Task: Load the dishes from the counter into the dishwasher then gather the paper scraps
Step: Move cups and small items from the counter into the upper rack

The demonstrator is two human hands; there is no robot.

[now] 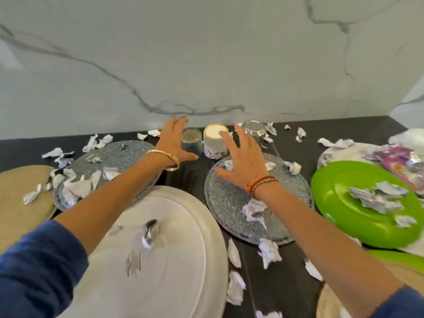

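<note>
**A:** Marble backsplash (206,65) behind, dark counter (183,180) below, and you reach for the back row with both hands spread. Your left hand (172,143) has straight fingers beside the small glass (191,140) and holds nothing. Your right hand (241,161) is also wide open, with a fingertip at the base of the upturned floral cup (215,141), not yet closed round it.

**B:** What could go wrong for you here?

**A:** The glass, the cup and the clear tumbler (254,129) stand close together against the wall, all bottom up as far as I can tell. If you grab two at once, you may knock them together or tip one. Your forearms also pass low over the white platter (160,260) and the speckled plate (270,203), so a sleeve could drag them or sweep paper scraps (268,251) to the floor.

**B:** And how do the dishes look?

**A:** Plates lie across the counter, near each other and some overlapping: a second speckled plate (119,157) at your left, a green plate (358,207) at your right. Torn scraps lie on most of them, so I think they will fall off when you lift. No dishwasher shows.
</note>
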